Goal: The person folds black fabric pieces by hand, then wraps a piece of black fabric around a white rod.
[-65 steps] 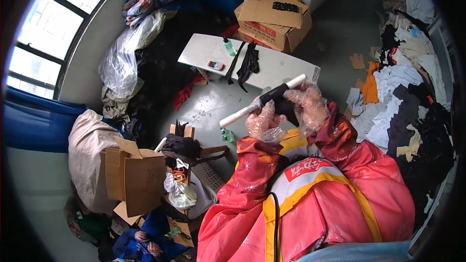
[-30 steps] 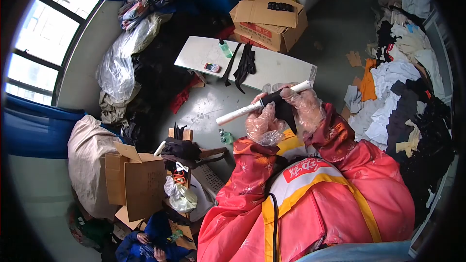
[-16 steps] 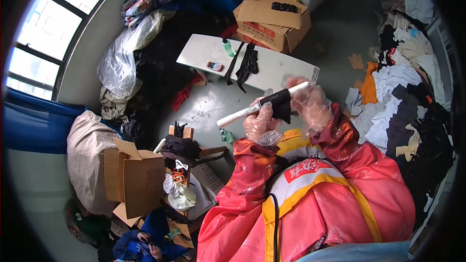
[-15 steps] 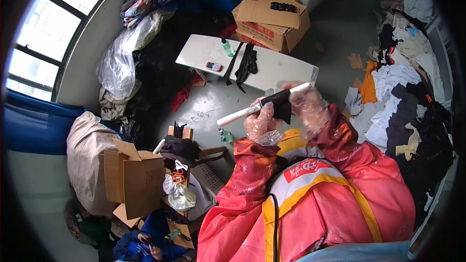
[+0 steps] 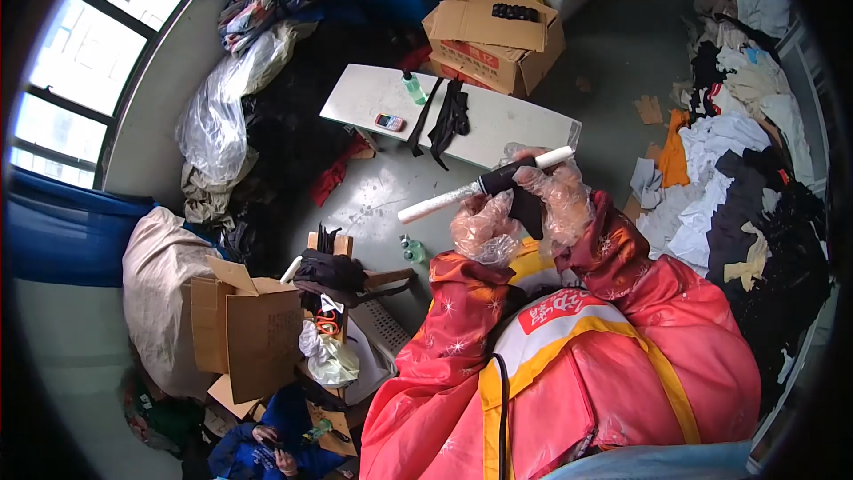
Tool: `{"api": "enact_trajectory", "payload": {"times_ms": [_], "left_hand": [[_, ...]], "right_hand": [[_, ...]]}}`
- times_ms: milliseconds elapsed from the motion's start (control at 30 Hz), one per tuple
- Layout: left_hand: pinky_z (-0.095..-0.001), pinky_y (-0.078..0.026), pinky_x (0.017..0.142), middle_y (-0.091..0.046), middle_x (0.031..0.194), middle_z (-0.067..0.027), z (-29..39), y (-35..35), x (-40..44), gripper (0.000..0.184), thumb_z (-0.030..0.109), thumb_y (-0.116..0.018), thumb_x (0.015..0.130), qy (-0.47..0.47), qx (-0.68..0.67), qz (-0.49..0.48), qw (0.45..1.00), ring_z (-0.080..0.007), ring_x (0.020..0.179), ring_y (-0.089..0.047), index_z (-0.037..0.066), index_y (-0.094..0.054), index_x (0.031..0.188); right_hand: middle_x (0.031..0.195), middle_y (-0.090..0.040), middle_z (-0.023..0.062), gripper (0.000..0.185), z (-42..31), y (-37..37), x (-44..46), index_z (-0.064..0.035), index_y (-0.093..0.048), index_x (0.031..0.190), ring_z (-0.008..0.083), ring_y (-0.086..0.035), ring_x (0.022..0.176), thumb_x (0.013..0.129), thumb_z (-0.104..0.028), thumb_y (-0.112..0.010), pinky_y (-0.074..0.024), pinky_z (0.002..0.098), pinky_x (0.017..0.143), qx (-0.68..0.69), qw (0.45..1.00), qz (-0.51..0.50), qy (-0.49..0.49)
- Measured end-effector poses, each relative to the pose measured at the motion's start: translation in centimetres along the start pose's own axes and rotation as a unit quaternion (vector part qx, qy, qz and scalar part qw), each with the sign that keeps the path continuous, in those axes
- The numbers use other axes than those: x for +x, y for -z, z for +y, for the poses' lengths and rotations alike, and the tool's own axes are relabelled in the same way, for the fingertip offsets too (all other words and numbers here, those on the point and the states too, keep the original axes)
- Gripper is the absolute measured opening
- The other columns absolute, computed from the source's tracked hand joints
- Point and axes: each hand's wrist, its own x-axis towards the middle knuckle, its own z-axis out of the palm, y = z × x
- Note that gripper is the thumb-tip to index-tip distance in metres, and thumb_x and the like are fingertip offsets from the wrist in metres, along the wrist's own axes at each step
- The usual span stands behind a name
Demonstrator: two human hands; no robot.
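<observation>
The right hand point(image 5: 562, 202) has moved onto the black cloth point(image 5: 499, 180) since the earlier frame, gloved fingers closed on it, while the left hand point(image 5: 485, 228) curls its fingers, grip unclear, beneath the white rod point(image 5: 437, 203), middle wrapped, a cloth flap between both hands' fingers hanging unwrapped.

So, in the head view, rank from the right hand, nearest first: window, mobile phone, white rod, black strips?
1. White rod, at the right hand
2. Black strips, on the bench
3. Mobile phone, left of them
4. Window, far left
</observation>
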Motion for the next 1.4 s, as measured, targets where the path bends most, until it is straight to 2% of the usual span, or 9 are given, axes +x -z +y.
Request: {"api": "enact_trajectory", "payload": {"times_ms": [67,167,400,533,700,900,1000,1167,1400], "left_hand": [[-0.0272,-0.047,0.056,-0.059,0.089,-0.0072,0.0,0.7,0.2,0.020,0.005,-0.055,0.084,0.020,0.014,-0.046,0.999,-0.0151,0.075,-0.058,0.002,-0.052,0.104],[-0.0265,-0.046,0.052,-0.059,0.090,-0.0072,0.5,0.0,-0.2,0.023,0.007,-0.055,0.084,0.014,-0.033,-0.079,0.996,-0.0158,0.073,-0.058,0.003,-0.050,0.107],[-0.0257,-0.044,0.051,-0.059,0.091,-0.0068,0.2,-0.8,-0.5,0.027,0.009,-0.056,0.084,-0.042,0.023,-0.015,0.999,-0.0169,0.074,-0.058,0.005,-0.048,0.109],[-0.0264,-0.044,0.049,-0.058,0.089,-0.0069,-0.3,-0.7,-0.1,0.023,0.007,-0.056,0.083,-0.033,0.021,-0.027,0.999,-0.0155,0.072,-0.057,0.004,-0.050,0.105],[-0.0250,-0.047,0.057,-0.056,0.087,-0.0058,-0.4,2.1,0.9,0.025,0.002,-0.061,0.079,0.069,0.039,0.007,0.997,-0.0125,0.070,-0.055,0.001,-0.052,0.102],[-0.0274,-0.050,0.052,-0.057,0.088,-0.0072,0.0,-0.3,0.1,0.026,0.004,-0.061,0.079,0.010,0.013,0.037,0.999,-0.0150,0.068,-0.057,0.001,-0.050,0.103],[-0.0279,-0.051,0.051,-0.058,0.091,-0.0088,0.3,-0.3,0.3,0.031,0.004,-0.060,0.080,-0.006,-0.029,-0.019,0.999,-0.0173,0.072,-0.059,0.004,-0.046,0.108],[-0.0280,-0.052,0.051,-0.057,0.097,-0.0117,0.3,0.0,0.3,0.038,0.002,-0.059,0.080,-0.031,0.002,0.006,1.000,-0.0196,0.075,-0.060,0.007,-0.043,0.114],[-0.0281,-0.051,0.054,-0.057,0.097,-0.0102,0.0,0.4,0.4,0.037,0.002,-0.059,0.080,-0.045,0.045,-0.019,0.998,-0.0179,0.075,-0.059,0.004,-0.046,0.115]], "right_hand": [[0.090,-0.059,0.0081,0.031,-0.1,-0.2,-0.1,-0.0021,-0.052,0.103,0.0160,-0.059,0.081,0.076,-0.007,-0.067,-0.0505,0.0270,0.072,0.006,1.000,0.002,0.000],[0.090,-0.059,0.0066,0.030,0.3,0.0,0.0,-0.0023,-0.054,0.101,0.0141,-0.058,0.081,0.075,-0.007,-0.068,-0.0492,0.0255,0.073,0.001,1.000,-0.001,0.010],[0.089,-0.059,0.0069,0.024,-0.4,-0.1,0.1,-0.0025,-0.055,0.097,0.0141,-0.058,0.082,0.079,-0.015,-0.066,-0.0479,0.0256,0.077,0.058,0.994,-0.077,-0.043],[0.086,-0.059,0.0060,0.026,-0.2,0.1,-0.1,-0.0032,-0.055,0.096,0.0134,-0.058,0.076,0.077,-0.013,-0.068,-0.0502,0.0252,0.068,-0.011,0.998,0.043,-0.045],[0.086,-0.058,0.0056,0.027,-0.1,0.2,0.0,-0.0027,-0.055,0.097,0.0138,-0.058,0.075,0.074,-0.007,-0.069,-0.0509,0.0255,0.067,-0.004,0.999,0.035,-0.003],[0.089,-0.057,0.0071,0.033,0.0,0.0,0.2,-0.0018,-0.053,0.101,0.0146,-0.058,0.079,0.073,-0.004,-0.070,-0.0501,0.0248,0.071,-0.022,0.999,0.043,0.022],[0.089,-0.058,0.0069,0.035,0.1,0.3,0.3,-0.0021,-0.052,0.104,0.0151,-0.058,0.080,0.074,-0.007,-0.069,-0.0499,0.0258,0.073,-0.002,1.000,0.021,0.017],[0.090,-0.057,0.0067,0.036,-0.5,0.0,0.1,-0.0028,-0.052,0.102,0.0152,-0.058,0.085,0.076,-0.021,-0.069,-0.0485,0.0268,0.076,0.009,1.000,-0.028,0.008],[0.088,-0.058,0.0052,0.032,-0.4,-0.2,0.0,-0.0035,-0.054,0.101,0.0128,-0.058,0.078,0.076,-0.017,-0.069,-0.0484,0.0241,0.069,-0.026,0.999,0.020,-0.033]]}}
